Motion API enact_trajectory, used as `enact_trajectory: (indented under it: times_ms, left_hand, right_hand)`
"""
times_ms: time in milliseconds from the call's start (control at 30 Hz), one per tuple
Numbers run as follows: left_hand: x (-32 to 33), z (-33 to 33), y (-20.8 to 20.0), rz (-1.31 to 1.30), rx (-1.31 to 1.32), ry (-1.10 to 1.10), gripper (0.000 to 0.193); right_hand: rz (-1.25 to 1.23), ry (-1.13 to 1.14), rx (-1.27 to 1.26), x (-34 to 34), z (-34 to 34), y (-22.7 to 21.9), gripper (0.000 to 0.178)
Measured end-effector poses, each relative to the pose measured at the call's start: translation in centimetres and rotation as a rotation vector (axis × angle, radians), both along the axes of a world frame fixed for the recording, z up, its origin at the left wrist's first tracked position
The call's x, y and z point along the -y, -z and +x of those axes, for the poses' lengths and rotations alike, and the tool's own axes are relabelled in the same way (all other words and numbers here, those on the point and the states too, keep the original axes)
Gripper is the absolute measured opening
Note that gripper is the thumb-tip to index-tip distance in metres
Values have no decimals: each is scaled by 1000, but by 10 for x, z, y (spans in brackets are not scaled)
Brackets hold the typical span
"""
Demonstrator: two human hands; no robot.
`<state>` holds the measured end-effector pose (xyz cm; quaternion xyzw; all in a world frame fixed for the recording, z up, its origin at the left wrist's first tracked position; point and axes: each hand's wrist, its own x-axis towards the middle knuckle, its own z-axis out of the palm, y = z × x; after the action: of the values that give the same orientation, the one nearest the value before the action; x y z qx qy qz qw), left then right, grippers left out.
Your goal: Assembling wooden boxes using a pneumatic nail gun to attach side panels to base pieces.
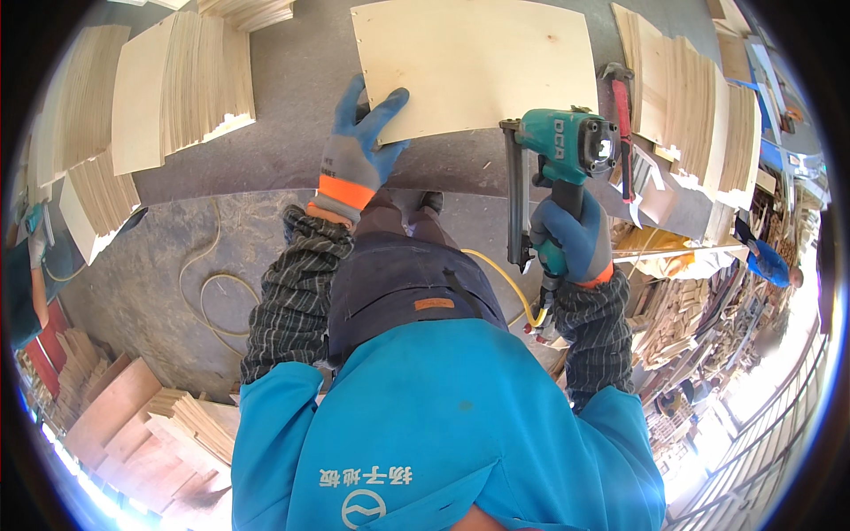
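A pale plywood sheet (478,66) lies on the grey work table (283,133) in front of me. My left hand (359,146), in a grey and blue glove with an orange cuff, is at its near left corner. The fingers are spread: one rests on the sheet's face, another points along its left edge, and the thumb is by the near edge. Gripped by its handle in my gloved right hand (580,234) is a teal pneumatic staple gun (558,142), raised at the sheet's near right corner. A yellow air hose (505,276) runs from its base.
Stacks of thin plywood (190,84) stand at the left, and more stacks (677,97) at the right. A red-handled hammer (622,124) lies beside the gun. Hose (217,296) coils on the floor. Co-workers (770,261) are at the far right and left, near scrap wood (682,319).
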<state>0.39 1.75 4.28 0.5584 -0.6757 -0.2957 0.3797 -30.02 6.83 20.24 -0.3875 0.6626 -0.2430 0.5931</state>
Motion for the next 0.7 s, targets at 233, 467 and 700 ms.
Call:
enact_trajectory:
  times_ms: [233,467,700]
  left_hand:
    - [-1,-2,4,-17,38,-46,66]
    - [0,-4,2,-61,39,-30,66]
    - [-1,-4,2,-12,27,-30,68]
  right_hand:
    - [-61,65,-76,-6,-19,-4,38]
    - [-35,99,-28,2,-33,4,32]
    - [-77,75,-65,4,-31,-5,38]
